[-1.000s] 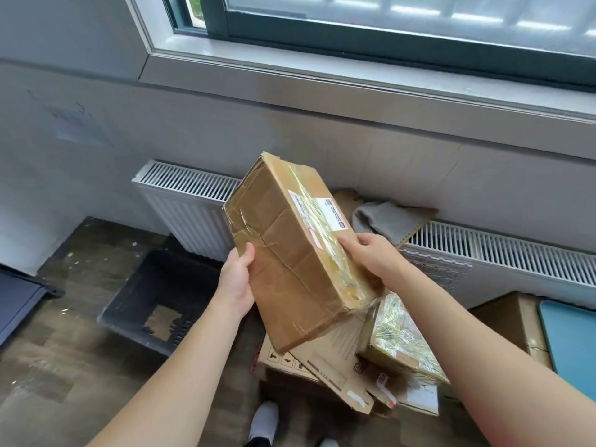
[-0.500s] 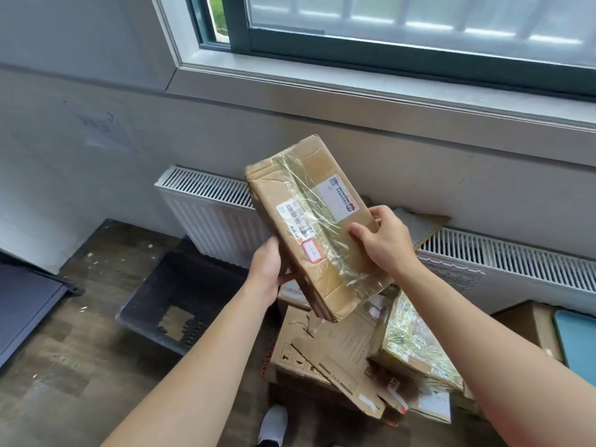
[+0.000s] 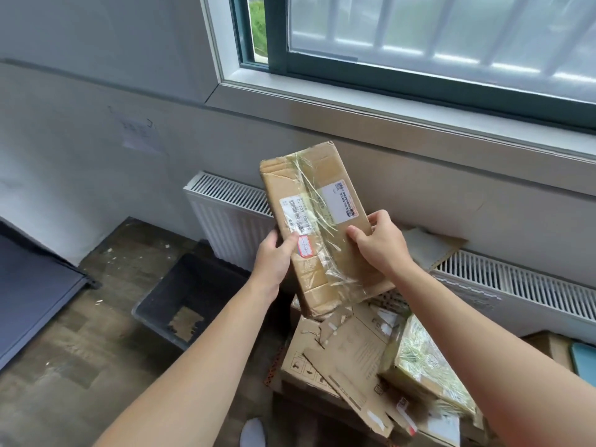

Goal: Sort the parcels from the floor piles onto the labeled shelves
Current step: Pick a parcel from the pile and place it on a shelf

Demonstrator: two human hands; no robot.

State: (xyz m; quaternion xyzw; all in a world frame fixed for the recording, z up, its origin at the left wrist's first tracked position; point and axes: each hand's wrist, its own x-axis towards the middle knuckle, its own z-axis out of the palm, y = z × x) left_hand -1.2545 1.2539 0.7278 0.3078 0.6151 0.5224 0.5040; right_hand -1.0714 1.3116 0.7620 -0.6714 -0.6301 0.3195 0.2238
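Observation:
A brown cardboard parcel (image 3: 317, 221), wrapped in clear tape, is held up in front of me with its labelled face toward the camera. It carries a barcode label, a white address label and a small red-edged sticker. My left hand (image 3: 274, 258) grips its left edge, thumb lying on the front by the sticker. My right hand (image 3: 377, 241) grips the right edge, thumb on the taped face. Below lies the floor pile (image 3: 351, 366) of flattened and taped cardboard parcels.
A white radiator (image 3: 225, 214) runs along the wall under the window sill (image 3: 371, 114). A dark plastic crate (image 3: 190, 295) stands on the wood floor left of the pile. A dark panel (image 3: 29, 288) lies at far left. A teal object (image 3: 585, 362) is at right.
The parcel has been turned in both hands so its labelled face now points at me, and it stands more upright. My view has shifted up and right toward the window.

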